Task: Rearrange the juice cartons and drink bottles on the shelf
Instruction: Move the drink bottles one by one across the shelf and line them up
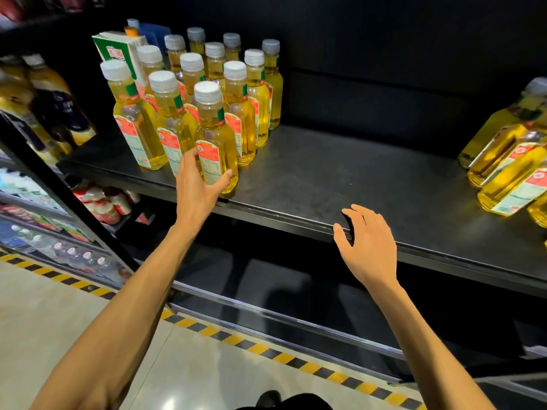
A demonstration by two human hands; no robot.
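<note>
Several yellow drink bottles with white caps stand in a cluster at the left of a dark shelf [340, 173]. My left hand [198, 184] grips the base of the front bottle [214, 134], thumb on its right side. A green and white juice carton [121, 53] stands behind the cluster at the back left. My right hand [365, 244] rests on the shelf's front edge with relaxed fingers and holds nothing. Another group of yellow bottles [509, 161] sits at the shelf's right end.
A wide bare stretch of shelf lies between the two bottle groups. A lower dark shelf [296, 300] runs beneath. To the left, a neighbouring unit [44, 108] holds other drinks and packets. Yellow and black hazard tape [266, 350] lines the floor at the shelf base.
</note>
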